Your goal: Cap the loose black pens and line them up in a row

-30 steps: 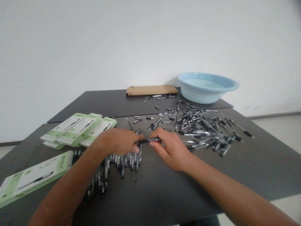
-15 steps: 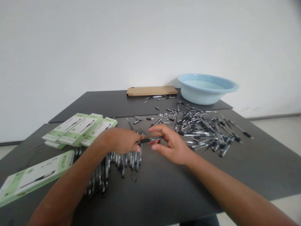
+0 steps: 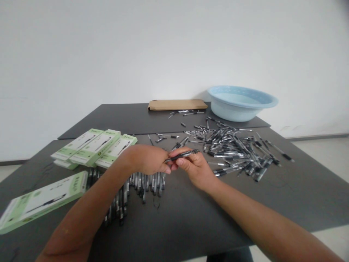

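Note:
Between my hands a black-and-clear pen (image 3: pixel 183 155) lies nearly level, its right end tilted slightly up. My left hand (image 3: pixel 151 160) is closed on the pen's left end. Thumb and fingers of my right hand (image 3: pixel 195 165) pinch the pen along its middle and right part. Under my left hand and forearm, rows of pens (image 3: pixel 144 183) lie side by side on the dark table (image 3: pixel 174 222); my arm hides part of them. Right of my right hand spreads a loose pile of pens and pen parts (image 3: pixel 231 147).
Several green-and-white pen boxes (image 3: pixel 92 145) are stacked at the left, with another box (image 3: pixel 46 200) nearer me. A flat brown cardboard piece (image 3: pixel 177 105) lies at the back beside a light blue basin (image 3: pixel 241 105). Some thin pen parts (image 3: pixel 185 112) lie before the cardboard.
My right hand, whose fingers were apart near the pen's right end, has moved left and closed on the pen. The pen now tilts up more to the right.

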A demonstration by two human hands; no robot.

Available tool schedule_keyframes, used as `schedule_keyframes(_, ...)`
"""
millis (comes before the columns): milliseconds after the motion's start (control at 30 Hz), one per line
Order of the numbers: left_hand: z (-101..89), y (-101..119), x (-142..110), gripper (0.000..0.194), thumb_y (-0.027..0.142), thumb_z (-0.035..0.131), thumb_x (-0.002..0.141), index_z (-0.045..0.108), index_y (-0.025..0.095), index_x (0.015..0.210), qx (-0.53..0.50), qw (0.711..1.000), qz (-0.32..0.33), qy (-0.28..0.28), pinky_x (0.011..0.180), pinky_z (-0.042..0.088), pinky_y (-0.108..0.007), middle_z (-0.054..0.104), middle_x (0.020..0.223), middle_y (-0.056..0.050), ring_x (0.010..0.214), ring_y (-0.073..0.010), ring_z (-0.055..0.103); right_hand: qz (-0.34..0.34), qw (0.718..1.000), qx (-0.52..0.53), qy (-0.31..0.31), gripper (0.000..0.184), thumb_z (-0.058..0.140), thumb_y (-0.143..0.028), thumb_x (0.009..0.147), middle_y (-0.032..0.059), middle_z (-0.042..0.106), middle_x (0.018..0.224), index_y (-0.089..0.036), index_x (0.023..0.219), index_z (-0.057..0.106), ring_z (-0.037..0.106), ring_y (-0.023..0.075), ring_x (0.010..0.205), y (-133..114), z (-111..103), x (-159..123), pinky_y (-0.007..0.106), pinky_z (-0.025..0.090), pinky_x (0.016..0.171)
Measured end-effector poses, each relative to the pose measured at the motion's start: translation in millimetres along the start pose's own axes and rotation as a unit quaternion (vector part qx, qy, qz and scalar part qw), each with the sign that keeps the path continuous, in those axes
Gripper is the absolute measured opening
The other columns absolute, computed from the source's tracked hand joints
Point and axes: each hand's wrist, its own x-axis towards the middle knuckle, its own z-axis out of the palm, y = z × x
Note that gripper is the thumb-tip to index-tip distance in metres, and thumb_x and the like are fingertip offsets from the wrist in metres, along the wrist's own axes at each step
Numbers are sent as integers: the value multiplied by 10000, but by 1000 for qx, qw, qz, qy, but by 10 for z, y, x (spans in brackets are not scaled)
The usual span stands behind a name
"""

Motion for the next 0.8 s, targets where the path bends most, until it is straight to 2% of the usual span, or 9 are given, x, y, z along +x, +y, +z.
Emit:
schedule_keyframes(100, -12, -10, 6, 317, 402, 521, 865, 658, 219, 1084, -2, 1000, -6, -21, 701, 477, -278, 724, 975, -61, 824, -223, 663, 19, 997, 58, 37, 227, 631, -379, 836, 15, 665, 792, -203, 978, 649, 611, 126, 661, 83, 8, 20, 284, 490, 657)
schedule_keyframes(200, -24, -46, -24, 518, 458, 505, 863, 510, 190, 1307, 8, 1000, -19, -14, 773, 474, -312, 665, 1165, -118, 989, -271, 631, 52, 985, 130, 98, 218, 646, -385, 814, 6, 657, 746, -199, 927, 636, 592, 116, 608, 144, -1, 52, 266, 473, 613)
schedule_keyframes(333, -32, -79, -83, 635, 468, 462, 882, 353, 161, 1427, 17, 999, -42, -26, 847, 452, -328, 577, 1298, -161, 1112, -296, 577, 78, 977, 130, 150, 262, 677, -418, 766, -4, 630, 674, -182, 859, 610, 579, 119, 577, 174, -106, 111, 257, 459, 584)
schedule_keyframes(567, -25, -63, -94, 728, 459, 447, 901, 199, 108, 1488, 15, 996, -61, -68, 929, 395, -312, 462, 1401, -177, 1207, -284, 509, 95, 984, 101, 115, 269, 631, -436, 782, 33, 670, 774, -176, 816, 573, 611, 143, 620, 190, -255, 142, 300, 506, 618)
schedule_keyframes(700, -17, -62, -74, 718, 474, 434, 905, 216, 112, 1484, 21, 995, -58, -81, 868, 419, -300, 538, 1332, -184, 1150, -288, 556, 91, 984, 111, 107, 207, 575, -379, 822, -8, 616, 667, -182, 880, 556, 601, 140, 581, 158, -250, 142, 295, 495, 601)
schedule_keyframes(800, -12, -51, -60, 696, 466, 433, 908, 235, 120, 1479, 19, 994, -46, -92, 798, 443, -275, 611, 1247, -177, 1070, -272, 607, 93, 982, 120, 114, 168, 564, -329, 818, -38, 546, 615, -186, 905, 551, 539, 115, 520, 131, -259, 154, 261, 457, 546)
